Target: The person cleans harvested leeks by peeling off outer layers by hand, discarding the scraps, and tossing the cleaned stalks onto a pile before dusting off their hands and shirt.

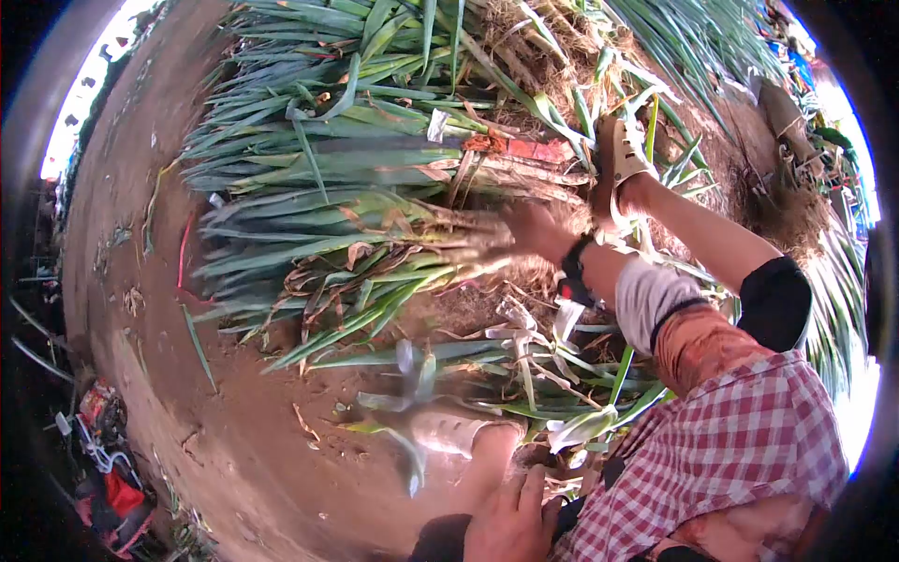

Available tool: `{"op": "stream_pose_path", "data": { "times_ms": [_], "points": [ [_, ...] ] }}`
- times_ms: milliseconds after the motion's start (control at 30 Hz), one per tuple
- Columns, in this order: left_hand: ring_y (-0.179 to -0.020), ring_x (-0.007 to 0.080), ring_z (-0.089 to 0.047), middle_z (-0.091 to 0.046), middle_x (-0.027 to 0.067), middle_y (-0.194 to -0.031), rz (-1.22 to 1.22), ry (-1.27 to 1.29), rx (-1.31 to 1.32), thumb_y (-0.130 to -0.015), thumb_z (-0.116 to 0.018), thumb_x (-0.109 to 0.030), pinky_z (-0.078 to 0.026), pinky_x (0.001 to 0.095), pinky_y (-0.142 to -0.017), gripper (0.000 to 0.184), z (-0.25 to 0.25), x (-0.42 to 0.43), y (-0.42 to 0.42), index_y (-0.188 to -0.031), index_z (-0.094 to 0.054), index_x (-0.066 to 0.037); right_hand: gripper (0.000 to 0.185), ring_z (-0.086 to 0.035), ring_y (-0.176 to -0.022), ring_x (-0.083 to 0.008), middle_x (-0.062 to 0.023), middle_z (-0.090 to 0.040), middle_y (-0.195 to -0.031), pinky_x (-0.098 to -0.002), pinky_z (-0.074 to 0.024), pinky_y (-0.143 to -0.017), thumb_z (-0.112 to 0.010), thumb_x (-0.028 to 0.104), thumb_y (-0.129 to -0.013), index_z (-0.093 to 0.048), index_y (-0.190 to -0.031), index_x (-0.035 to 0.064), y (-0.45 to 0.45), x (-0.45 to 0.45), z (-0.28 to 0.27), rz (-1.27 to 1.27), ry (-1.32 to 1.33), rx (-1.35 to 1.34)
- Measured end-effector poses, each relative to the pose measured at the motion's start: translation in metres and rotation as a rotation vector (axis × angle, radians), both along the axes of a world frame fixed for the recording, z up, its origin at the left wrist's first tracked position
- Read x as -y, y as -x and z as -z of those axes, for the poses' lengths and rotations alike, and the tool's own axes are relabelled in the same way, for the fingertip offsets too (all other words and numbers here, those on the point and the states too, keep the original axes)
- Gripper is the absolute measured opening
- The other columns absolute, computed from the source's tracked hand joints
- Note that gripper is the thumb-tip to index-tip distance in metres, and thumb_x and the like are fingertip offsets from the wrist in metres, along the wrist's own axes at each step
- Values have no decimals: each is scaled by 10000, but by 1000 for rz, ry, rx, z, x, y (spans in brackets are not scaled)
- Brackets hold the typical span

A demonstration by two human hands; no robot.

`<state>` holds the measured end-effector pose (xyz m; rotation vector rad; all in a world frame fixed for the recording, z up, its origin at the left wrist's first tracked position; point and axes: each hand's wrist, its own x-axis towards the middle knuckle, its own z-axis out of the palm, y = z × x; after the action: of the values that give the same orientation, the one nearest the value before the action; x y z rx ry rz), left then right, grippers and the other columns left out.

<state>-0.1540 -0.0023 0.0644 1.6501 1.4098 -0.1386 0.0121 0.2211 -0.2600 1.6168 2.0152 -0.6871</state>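
My right hand, with a dark band on its wrist, is at the root end of a bundle of long green onions. Motion blur smears its fingers, so their grip cannot be made out. Just above lies another bundle with a red-orange tie around its pale stalks. My left hand rests at the bottom of the frame near my bent leg, its fingers lying flat, holding nothing visible. Between my hands are loose leaves and dry stalks.
My feet wear pale clogs, one beside the root ends, the other on brown soil. More onions lie at the top right. A red strip is on the ground at left, with red and black items at lower left.
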Motion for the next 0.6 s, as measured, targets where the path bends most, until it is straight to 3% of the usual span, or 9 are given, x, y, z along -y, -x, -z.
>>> {"op": "stream_pose_path", "data": {
  "times_ms": [100, 133, 167, 233, 300, 367, 400, 533, 600],
  "points": [
    [-876, 338, -504, -507, 194, -991, 25, -98, 25, -798, -552, -149, -442, 385, -715, 442, 3, 8, -4, -1183, -382, -14, 453, -550, -906, -213, -90, -567, -997, -371, -443, -624, -521, 255, -732, -459, -1161, 121, -13, 80, 63, -118, -287, -460],
    [-875, 317, -510, -513, 181, -1010, 48, -90, 20, -816, -533, -206, -440, 373, -708, 441, 4, 9, -6, -1184, -389, -10, 475, -542, -935, -221, -85, -538, -1066, -366, -451, -642, -503, 265, -731, -443, -1179, 121, -5, 114, 54, -204, -184, -391],
    [-873, 296, -515, -518, 167, -1028, 70, -75, 15, -835, -514, -263, -438, 362, -701, 450, 5, 12, -9, -1185, -395, -6, 496, -534, -956, -239, -86, -518, -1100, -360, -460, -672, -553, 301, -677, -490, -1119, 86, 3, 150, 70, -465, -510, -422],
    [-890, 309, -504, -512, 174, -1002, -3, -48, 38, -781, -548, -194, -425, 385, -721, 383, 16, 13, -12, -1093, -441, 1, 513, -558, -881, -309, -171, -570, -961, -400, -465, -685, -573, 343, -678, -499, -1074, 26, 26, 181, 2, -53, 216, -470],
    [-906, 322, -492, -506, 181, -975, -80, -19, 57, -727, -581, -126, -412, 407, -741, 319, 31, 18, -11, -1001, -486, 8, 480, -568, -814, -338, -197, -579, -874, -422, -467, -651, -565, 365, -690, -528, -1020, 18, 15, 201, -6, -31, 316, -599],
    [-844, 312, -488, -485, 163, -913, 7, -104, 41, -708, -593, -133, -417, 410, -691, 288, 44, 24, -9, -941, -493, 3, 467, -567, -764, -359, -199, -579, -840, -428, -463, -649, -575, 396, -667, -557, -938, 16, 3, 197, -6, 138, 245, -440],
    [-841, 418, -494, -501, 229, -958, -23, 56, 9, -803, -499, -248, -426, 453, -658, 278, 42, 23, -9, -999, -443, -58, 476, -561, -698, -364, -198, -578, -745, -433, -445, -627, -601, 427, -633, -546, -889, 30, -6, 192, -1, 170, 7, -558],
    [-852, 401, -513, -549, 209, -890, -36, -34, -126, -815, -460, -321, -423, 450, -701, 352, 44, 23, -12, -1057, -456, -65, 422, -563, -723, -335, -208, -577, -786, -400, -439, -669, -601, 359, -652, -544, -887, 13, -27, 153, -82, 217, -73, -665],
    [-842, 347, -536, -489, 206, -1005, -135, -49, -247, -748, -557, -219, -428, 444, -699, 323, 40, 13, -13, -1009, -485, -41, 319, -548, -675, -256, -196, -566, -744, -358, -432, -652, -614, 245, -673, -530, -860, 0, -29, 151, -141, 278, 97, -1010]
  ]
}}
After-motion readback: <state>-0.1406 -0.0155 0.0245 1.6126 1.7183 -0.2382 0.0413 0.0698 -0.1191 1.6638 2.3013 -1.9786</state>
